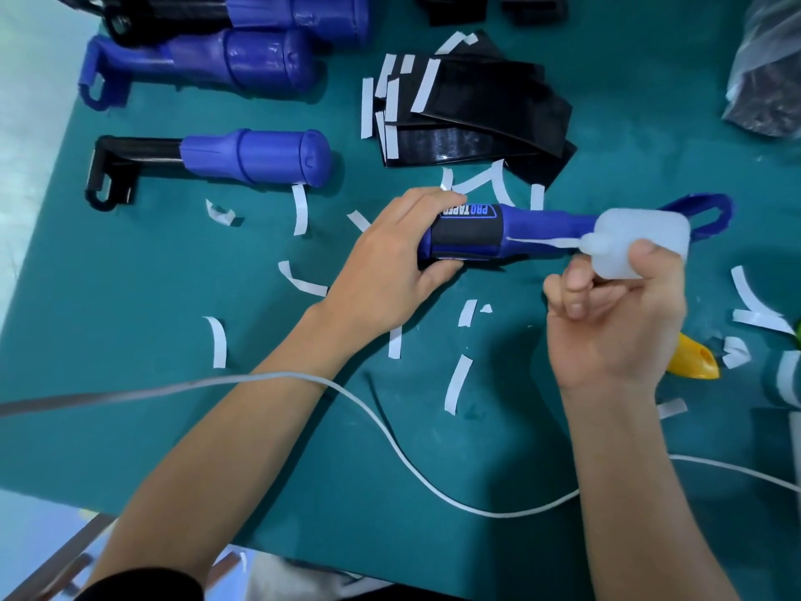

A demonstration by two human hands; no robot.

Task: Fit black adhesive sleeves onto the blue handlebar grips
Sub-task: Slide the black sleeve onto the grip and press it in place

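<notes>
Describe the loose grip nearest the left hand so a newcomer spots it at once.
On the green mat, look left of the pile of black sleeves, where grips lie in a column. It is the lowest grip, nearest the left hand. Its arm is black; the grip just above it has a blue arm.

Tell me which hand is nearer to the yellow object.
Right. The right hand, holding a white bottle, is beside the yellow object; the left hand grips the blue grip much farther left.
</notes>
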